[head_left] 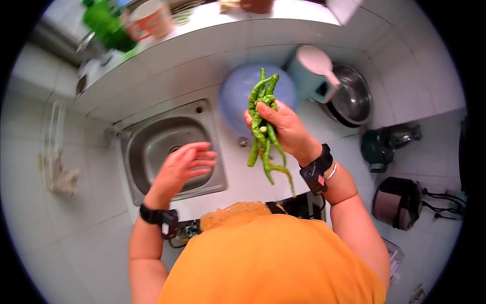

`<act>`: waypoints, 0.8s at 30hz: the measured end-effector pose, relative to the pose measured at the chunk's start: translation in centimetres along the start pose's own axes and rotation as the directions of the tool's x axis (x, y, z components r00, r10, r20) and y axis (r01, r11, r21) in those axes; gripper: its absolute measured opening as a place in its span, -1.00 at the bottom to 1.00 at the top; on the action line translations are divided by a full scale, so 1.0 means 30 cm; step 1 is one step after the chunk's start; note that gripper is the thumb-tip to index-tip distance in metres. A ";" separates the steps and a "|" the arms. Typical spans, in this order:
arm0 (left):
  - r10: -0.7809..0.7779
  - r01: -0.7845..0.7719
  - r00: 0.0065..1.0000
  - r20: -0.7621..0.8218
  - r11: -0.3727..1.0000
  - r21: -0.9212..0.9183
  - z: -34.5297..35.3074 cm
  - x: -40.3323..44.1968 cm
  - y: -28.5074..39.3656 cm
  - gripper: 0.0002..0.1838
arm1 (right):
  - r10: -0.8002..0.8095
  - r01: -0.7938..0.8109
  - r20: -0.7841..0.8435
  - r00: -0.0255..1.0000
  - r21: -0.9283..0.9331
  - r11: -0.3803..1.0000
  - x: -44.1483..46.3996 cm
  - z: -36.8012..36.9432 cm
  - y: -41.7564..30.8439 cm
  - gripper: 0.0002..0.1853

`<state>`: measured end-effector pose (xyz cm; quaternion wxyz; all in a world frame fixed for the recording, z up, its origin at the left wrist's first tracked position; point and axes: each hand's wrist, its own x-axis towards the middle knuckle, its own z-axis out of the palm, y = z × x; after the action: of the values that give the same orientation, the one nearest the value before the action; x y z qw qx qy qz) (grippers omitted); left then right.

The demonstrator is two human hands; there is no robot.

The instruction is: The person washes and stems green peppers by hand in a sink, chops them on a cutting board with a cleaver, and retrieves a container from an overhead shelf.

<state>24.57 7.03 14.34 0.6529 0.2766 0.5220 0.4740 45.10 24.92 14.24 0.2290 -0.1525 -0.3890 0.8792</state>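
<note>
A bunch of long, wrinkled green chili peppers (256, 121) is gripped in my right hand (283, 124), held up over the counter. Several peppers hang down below the fist, one of them yellowish at its tip. My left hand (185, 167) is raised over the near right part of the steel sink (136, 167), fingers apart and nothing in it. Behind the peppers stands a round blue-lilac basin (233, 96), partly hidden by them.
Right of the basin are a light pitcher (309, 71) and metal bowls (352, 96). A dark green kettle-like appliance (377, 149) and a brown cooker (397, 202) stand further right. A green bottle (106, 25) and a mug (152, 19) are on the ledge above the sink.
</note>
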 end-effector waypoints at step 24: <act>0.186 -0.133 0.966 0.180 0.954 -0.270 -0.585 -0.267 -0.172 -0.81 | -0.001 0.017 0.057 0.998 -0.290 0.957 0.448 0.652 0.630 -0.75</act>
<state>9.68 -4.64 7.98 0.6925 0.2786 0.3628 0.5578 19.60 8.73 11.52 0.1970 -0.1578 -0.5208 0.8155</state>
